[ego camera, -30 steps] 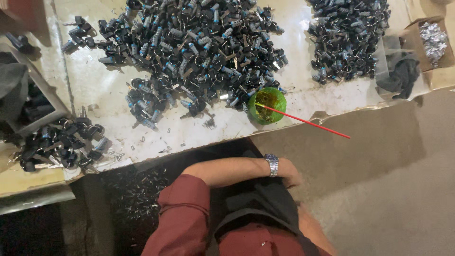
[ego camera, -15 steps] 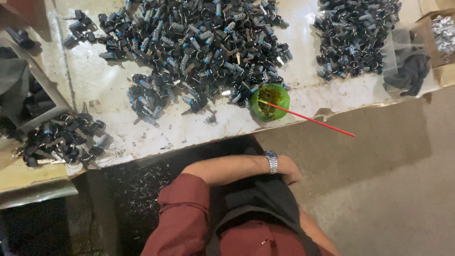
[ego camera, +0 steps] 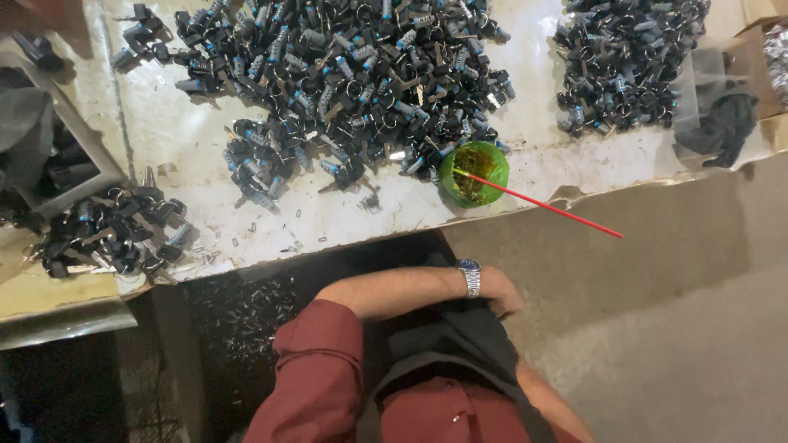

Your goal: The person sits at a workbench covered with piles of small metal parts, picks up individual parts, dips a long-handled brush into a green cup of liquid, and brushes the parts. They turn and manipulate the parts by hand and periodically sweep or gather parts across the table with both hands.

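Currently the left hand [ego camera: 502,297] rests against the torso, grip state indeterminate; right hand hidden. Small black-and-blue metal lock cylinders [ego camera: 353,78] lie heaped on the white counter [ego camera: 189,123]: rigid, light; pinch by the barrel.

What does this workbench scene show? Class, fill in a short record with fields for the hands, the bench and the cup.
left hand: rests at the person's lap below the bench edge, wristwatch on it, fingers hidden
right hand: not in view
bench: pale top, worn front edge
big pile: small black and blue metal parts
side piles: one at far right, one at left
cup: green, near bench edge, red stick poking out over the floor
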